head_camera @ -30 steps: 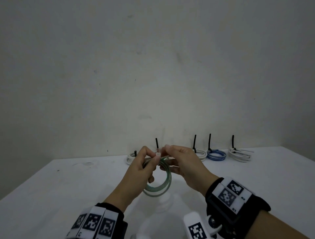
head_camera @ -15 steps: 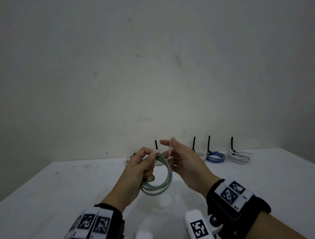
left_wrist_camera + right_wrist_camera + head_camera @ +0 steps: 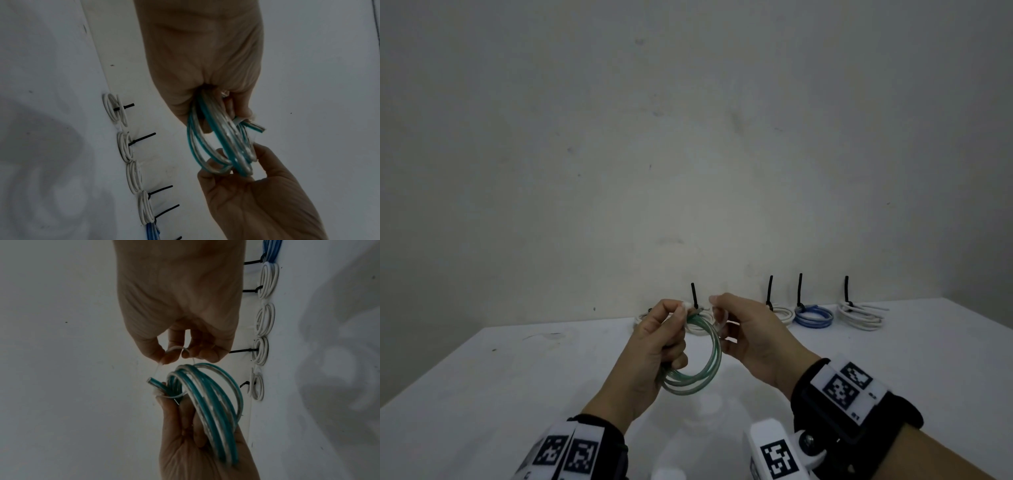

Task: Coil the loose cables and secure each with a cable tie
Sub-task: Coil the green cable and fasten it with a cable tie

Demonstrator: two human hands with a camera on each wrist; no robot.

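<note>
A green-and-clear cable coil hangs in the air over the white table. My left hand grips its top, fingers curled round the strands, and one cut cable end sticks out by the thumb. A translucent white cable tie circles the strands at that spot. Its free tail runs up to my right hand, which pinches it, looped at the fingertips. In the left wrist view the coil hangs between both hands. The tie's head is mostly hidden by my left thumb.
Several tied coils lie in a row along the table's far edge by the wall: white ones and a blue one. Black tie tails stand up from them. The table's right corner ends near the wall.
A second ago both hands pinched together at the tie's head. The right hand then drew the tail upward and now holds it lower, slightly right of the left hand. The coil stays in my left hand.
</note>
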